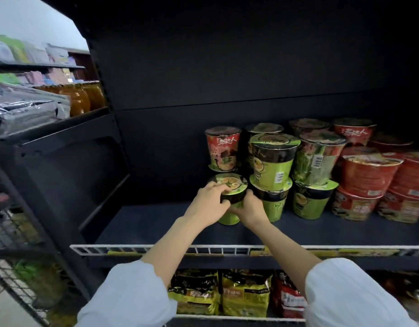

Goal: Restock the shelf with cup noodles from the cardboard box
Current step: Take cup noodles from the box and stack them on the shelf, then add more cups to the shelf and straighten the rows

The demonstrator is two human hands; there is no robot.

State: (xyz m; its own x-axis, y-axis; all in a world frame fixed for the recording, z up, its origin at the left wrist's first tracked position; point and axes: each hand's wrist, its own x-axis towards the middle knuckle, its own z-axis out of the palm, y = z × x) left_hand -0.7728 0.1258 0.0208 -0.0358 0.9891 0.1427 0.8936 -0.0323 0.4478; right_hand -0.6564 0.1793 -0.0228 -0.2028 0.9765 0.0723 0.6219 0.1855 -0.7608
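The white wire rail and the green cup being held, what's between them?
Head view: bare dark shelf between rail and green cup, crossed only by the person's forearms.

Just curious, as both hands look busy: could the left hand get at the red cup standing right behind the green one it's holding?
Probably yes. The left hand grips the green cup, and the red cup stands just behind and above, nothing between. It would need to let go first.
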